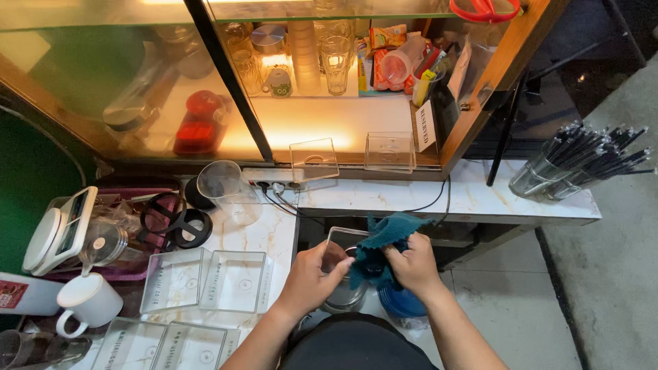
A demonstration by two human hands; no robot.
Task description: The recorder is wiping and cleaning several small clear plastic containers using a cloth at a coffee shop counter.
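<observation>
Warm yellow light glows inside the cabinet (329, 130), blowing out its shelf; the glass door (116, 82) reflects hazily. The counter (473, 195) sits evenly lit, edges bowed by wide-angle distortion.

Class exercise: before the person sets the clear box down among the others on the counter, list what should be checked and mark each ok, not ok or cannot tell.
1. Firm hold on the clear box: left hand grips its side. Ok.
2. Teal cloth under control: right hand presses it against the box. Ok.
3. Box fully dry: cloth covers part of it. Cannot tell.
4. Free spot on the marble counter: bare patch above the clear trays. Ok.
5. Path to it clear: plastic jug lies tipped beside that patch. Not ok.
6. Cables away from the spot: they run along the counter edge. Cannot tell.
</observation>
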